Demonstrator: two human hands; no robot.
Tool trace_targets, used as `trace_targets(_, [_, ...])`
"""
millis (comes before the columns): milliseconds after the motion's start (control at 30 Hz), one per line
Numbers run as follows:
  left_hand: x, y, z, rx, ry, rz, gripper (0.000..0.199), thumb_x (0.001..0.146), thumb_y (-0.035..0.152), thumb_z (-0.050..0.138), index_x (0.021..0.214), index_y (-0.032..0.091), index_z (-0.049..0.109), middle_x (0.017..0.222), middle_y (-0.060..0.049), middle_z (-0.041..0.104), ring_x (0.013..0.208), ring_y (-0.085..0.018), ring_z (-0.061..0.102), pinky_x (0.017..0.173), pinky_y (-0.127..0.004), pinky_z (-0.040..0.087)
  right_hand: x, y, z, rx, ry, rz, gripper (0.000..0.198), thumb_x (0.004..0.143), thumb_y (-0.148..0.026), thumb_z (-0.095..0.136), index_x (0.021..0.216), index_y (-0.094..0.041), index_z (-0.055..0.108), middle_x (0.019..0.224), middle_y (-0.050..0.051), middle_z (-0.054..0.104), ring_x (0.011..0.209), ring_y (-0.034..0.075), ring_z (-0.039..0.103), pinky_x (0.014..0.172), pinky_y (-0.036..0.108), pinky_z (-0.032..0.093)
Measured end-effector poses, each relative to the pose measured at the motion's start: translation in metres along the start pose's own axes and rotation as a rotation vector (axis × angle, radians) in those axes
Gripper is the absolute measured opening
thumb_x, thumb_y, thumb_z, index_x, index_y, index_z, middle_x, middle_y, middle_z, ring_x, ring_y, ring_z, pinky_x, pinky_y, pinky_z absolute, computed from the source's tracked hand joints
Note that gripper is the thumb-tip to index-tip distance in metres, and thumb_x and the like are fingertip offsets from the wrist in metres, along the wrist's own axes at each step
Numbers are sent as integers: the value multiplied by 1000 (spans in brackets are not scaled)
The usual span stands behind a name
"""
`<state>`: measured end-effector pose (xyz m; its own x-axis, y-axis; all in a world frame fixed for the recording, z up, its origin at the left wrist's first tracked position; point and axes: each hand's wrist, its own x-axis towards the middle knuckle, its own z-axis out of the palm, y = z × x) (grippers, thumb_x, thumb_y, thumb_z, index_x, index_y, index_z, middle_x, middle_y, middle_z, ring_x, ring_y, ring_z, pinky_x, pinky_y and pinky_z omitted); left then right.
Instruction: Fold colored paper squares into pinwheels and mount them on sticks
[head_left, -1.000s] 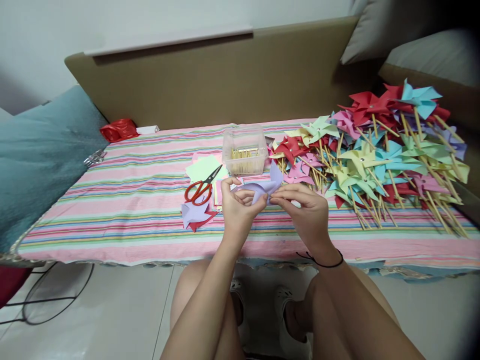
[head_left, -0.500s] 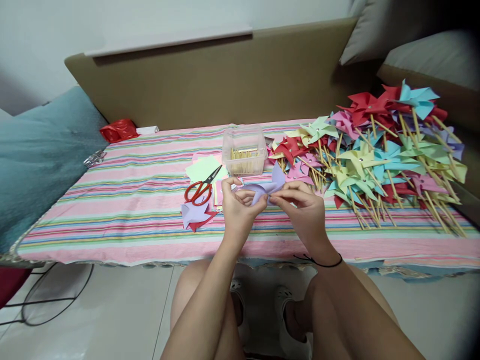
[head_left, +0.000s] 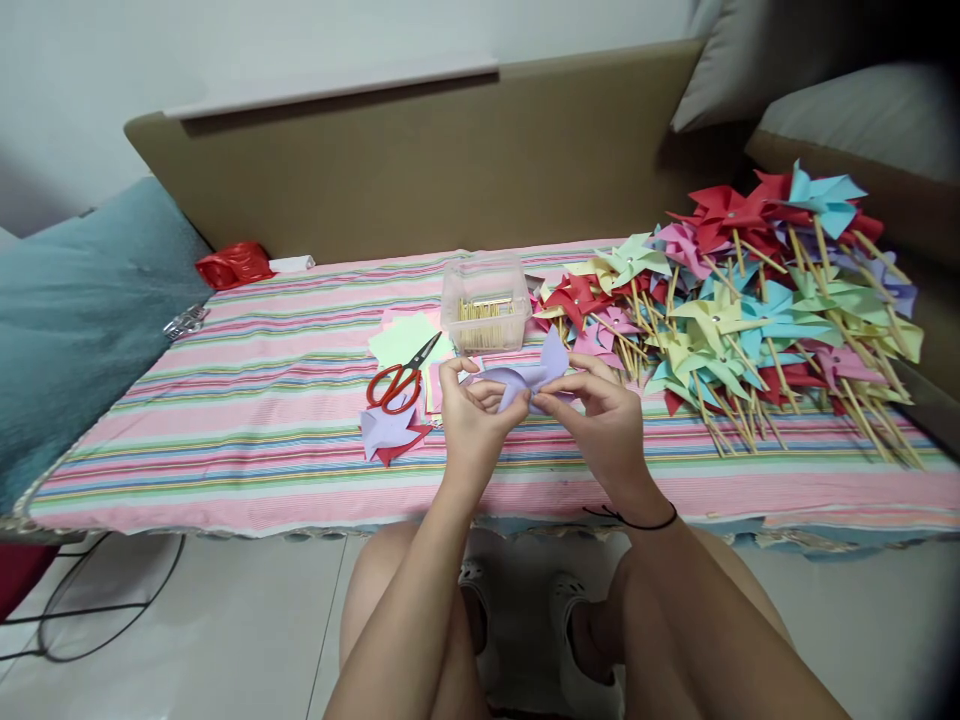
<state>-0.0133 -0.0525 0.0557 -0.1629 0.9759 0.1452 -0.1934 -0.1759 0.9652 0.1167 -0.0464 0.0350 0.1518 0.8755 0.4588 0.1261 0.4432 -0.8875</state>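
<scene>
A purple paper pinwheel (head_left: 553, 358) is held between both hands over the striped cloth, its blades curled toward the middle. My left hand (head_left: 480, 420) pinches it from the left, thumb near its centre. From the right, my right hand (head_left: 604, 415) grips the same paper, with thumb and fingertips at the centre. Whatever lies under the fingertips is hidden. Just left of my hands, scissors with red handles (head_left: 403, 375) rest on a stack of coloured paper (head_left: 401, 338). Cut purple paper (head_left: 386, 432) lies below them, over a red piece.
Behind my hands stands a clear plastic box (head_left: 487, 275) with thin wooden sticks (head_left: 484, 325). Many finished pinwheels (head_left: 720, 318) on sticks are heaped at the right. A red plastic bag (head_left: 234, 265) and a white box (head_left: 292, 264) sit at the back left.
My right fingers have shifted slightly against the centre of the purple paper. Both hands keep hold of it, and the view has moved a little.
</scene>
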Motion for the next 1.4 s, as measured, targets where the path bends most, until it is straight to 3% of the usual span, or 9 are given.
trace_targets(167, [0, 1, 0, -20, 5, -19, 54, 62, 13, 72, 90, 25, 28, 57, 10, 63, 48, -8, 59, 55, -18, 46, 0, -4, 3, 235, 20, 148, 47, 60, -26, 82, 93, -26, 48, 99, 1, 61, 72, 14, 66, 66, 29, 56])
trace_targets(267, [0, 2, 0, -12, 1, -28, 55, 60, 13, 72, 91, 25, 27, 56, 11, 63, 49, -8, 59, 55, -19, 46, 0, -8, 2, 269, -32, 213, 63, 61, -29, 82, 102, -29, 35, 90, -1, 66, 74, 17, 67, 69, 32, 57])
trace_targets(433, [1, 2, -1, 8, -21, -39, 54, 61, 14, 71, 91, 24, 28, 58, 9, 65, 50, -9, 59, 55, -19, 46, -1, -14, -1, 296, -72, 281, 67, 63, -30, 82, 111, -27, 36, 77, -2, 70, 69, 19, 69, 69, 35, 58])
trace_targets(700, [3, 4, -6, 7, -101, -62, 53, 62, 16, 73, 89, 24, 28, 56, 9, 65, 43, -8, 55, 47, -17, 41, 1, -14, -4, 309, -98, 295, 73, 60, -31, 84, 115, -28, 36, 75, -2, 70, 72, 22, 71, 66, 34, 59])
trace_targets(1000, [4, 4, -6, -12, -81, -56, 55, 57, 11, 73, 90, 24, 32, 54, 12, 60, 44, -5, 54, 46, -14, 38, 3, -16, -7, 309, -110, 351, 74, 57, -32, 85, 113, -27, 37, 73, -1, 70, 70, 21, 71, 67, 35, 58])
trace_targets(1200, [4, 2, -4, 21, -92, -35, 53, 57, 9, 71, 88, 24, 31, 51, 14, 58, 41, -5, 51, 46, -15, 39, 5, -9, -11, 303, -106, 404, 75, 54, -33, 86, 111, -27, 39, 67, -3, 69, 53, 18, 66, 48, 28, 52])
trace_targets(1400, [1, -1, -2, 25, -78, -36, 51, 58, 9, 69, 89, 24, 32, 51, 13, 58, 42, -6, 53, 48, -15, 41, 6, -8, -13, 239, -113, 387, 72, 55, -34, 85, 112, -27, 42, 66, -3, 69, 58, 21, 68, 50, 29, 54])
